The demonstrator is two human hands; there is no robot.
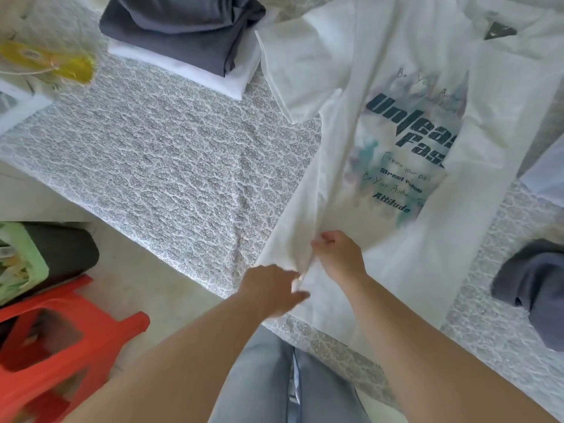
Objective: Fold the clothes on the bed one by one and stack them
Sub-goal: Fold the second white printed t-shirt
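Note:
A white T-shirt (406, 96) with a dark printed slogan lies spread on the patterned bed (158, 154), its right side folded inward over part of the print. My left hand (271, 290) pinches the shirt's lower left hem near the bed's edge. My right hand (337, 254) grips the same hem fabric just above it. At the back left sits a stack of folded clothes (189, 35), a dark grey piece on top of a white one.
A crumpled grey garment (534, 288) lies on the bed at the right edge. A red plastic stool (52, 346) and a green basket (18, 264) stand on the floor to the left. A yellow object (52, 61) lies at the back left.

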